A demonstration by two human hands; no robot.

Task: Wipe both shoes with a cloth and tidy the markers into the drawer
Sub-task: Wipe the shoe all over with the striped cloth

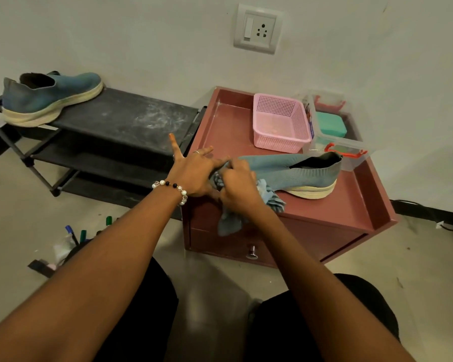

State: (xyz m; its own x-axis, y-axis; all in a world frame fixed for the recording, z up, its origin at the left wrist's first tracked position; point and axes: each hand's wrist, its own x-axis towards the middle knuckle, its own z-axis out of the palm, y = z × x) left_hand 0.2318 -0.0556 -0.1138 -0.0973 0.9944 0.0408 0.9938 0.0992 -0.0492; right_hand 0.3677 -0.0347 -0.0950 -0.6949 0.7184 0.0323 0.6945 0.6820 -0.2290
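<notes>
Right hand [237,185] fingers curled round blue cloth [226,223] at toe of shoe [296,171] on maroon cabinet [332,205], left hand [194,169] fingers spread wide, steadying toe

We see a dark fabric shoe rack [110,113] against the wall, with one blue shoe [50,96] resting on the left end of its dusty top shelf. Just beside it stands a maroon cabinet [332,205] with a raised rim around its top. On that top we find a second blue shoe [293,171], a pink basket [280,124] and a clear box [335,126] at the back. On the floor [11,218], left of the cabinet, lie several markers [83,235].
</notes>
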